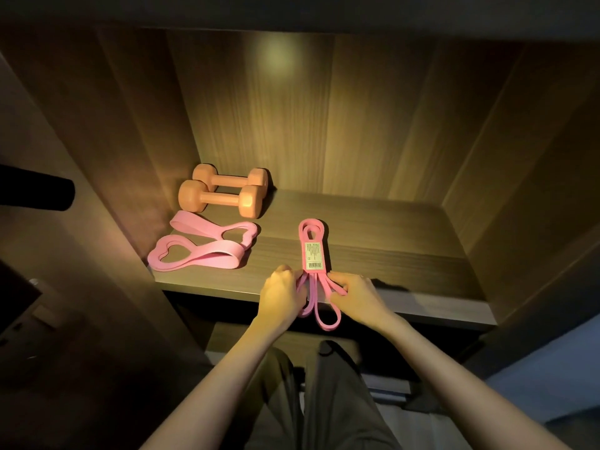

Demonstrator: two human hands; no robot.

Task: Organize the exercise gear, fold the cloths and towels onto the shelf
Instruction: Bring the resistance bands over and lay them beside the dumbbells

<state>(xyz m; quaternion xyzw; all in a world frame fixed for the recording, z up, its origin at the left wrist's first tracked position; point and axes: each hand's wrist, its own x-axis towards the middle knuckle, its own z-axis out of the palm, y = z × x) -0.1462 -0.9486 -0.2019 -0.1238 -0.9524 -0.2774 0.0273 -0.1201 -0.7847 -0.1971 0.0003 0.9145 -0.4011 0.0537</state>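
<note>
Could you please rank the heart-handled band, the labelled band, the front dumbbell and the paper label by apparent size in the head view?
1. heart-handled band
2. labelled band and front dumbbell: they look alike, and the band lies nearer the camera, so I leave them unranked
3. paper label

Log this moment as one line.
resistance band: on shelf, loops overhang edge | left hand: grips loops | right hand: grips loops | also shelved: dumbbells, heart-handled bands
</note>
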